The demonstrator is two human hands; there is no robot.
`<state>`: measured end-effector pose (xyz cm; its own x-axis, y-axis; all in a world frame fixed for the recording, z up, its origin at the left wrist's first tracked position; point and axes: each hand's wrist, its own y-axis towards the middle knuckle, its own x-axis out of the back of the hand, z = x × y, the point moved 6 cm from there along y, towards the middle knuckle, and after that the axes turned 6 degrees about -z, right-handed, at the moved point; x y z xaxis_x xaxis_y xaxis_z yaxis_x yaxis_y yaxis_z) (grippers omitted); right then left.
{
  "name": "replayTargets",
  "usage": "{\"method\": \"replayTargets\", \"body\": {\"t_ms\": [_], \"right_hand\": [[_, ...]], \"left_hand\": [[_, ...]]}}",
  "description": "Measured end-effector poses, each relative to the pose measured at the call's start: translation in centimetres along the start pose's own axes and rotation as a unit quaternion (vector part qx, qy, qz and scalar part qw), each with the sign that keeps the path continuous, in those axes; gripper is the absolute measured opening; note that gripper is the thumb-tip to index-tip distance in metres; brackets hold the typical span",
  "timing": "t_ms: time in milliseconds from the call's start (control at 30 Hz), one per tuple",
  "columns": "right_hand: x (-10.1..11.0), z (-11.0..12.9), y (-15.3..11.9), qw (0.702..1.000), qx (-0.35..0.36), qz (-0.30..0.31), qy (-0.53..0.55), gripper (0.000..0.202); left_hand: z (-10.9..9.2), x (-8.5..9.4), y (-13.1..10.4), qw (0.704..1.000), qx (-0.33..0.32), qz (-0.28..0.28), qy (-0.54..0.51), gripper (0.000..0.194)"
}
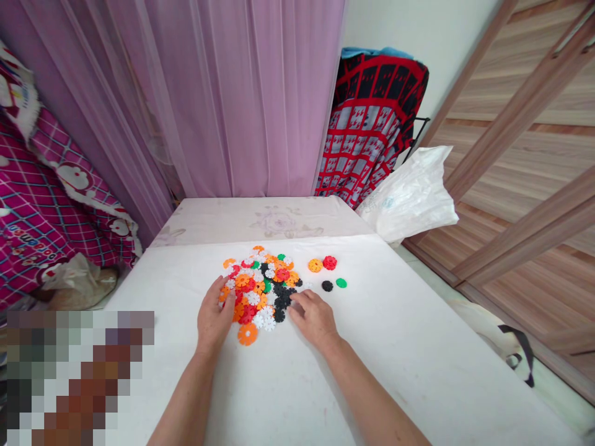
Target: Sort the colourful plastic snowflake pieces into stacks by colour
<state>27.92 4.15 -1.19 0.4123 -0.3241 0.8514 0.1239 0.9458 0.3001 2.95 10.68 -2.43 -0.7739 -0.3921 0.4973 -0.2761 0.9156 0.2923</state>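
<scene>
A heap of plastic snowflake discs [253,297] in orange, red, white, black and green lies on the white-covered table. My left hand [216,319] rests along the heap's left side, thumb and fingers apart, touching the discs there. At the right edge, beside several black discs [282,296], is my right hand [316,317]; its fingers are bent and the thumb is apart from them. No disc shows in either hand's grip. A larger orange disc [248,334] lies at the near edge of the heap.
Right of the heap lie small groups of discs: yellow-orange [315,266], red [330,262], black [327,286] and green [341,283], with a faint white one [308,286]. A white plastic bag [413,195] stands at the table's far right corner. Purple curtains [251,99] hang behind.
</scene>
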Motion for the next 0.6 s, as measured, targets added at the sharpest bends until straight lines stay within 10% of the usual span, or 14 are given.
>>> {"method": "replayTargets", "body": {"t_ms": [600], "right_hand": [[-0.5, 0.1, 1.3, 0.998, -0.047, 0.039, 0.017, 0.023]], "left_hand": [[-0.1, 0.0, 0.1, 1.0, -0.021, -0.007, -0.007, 0.041]]}}
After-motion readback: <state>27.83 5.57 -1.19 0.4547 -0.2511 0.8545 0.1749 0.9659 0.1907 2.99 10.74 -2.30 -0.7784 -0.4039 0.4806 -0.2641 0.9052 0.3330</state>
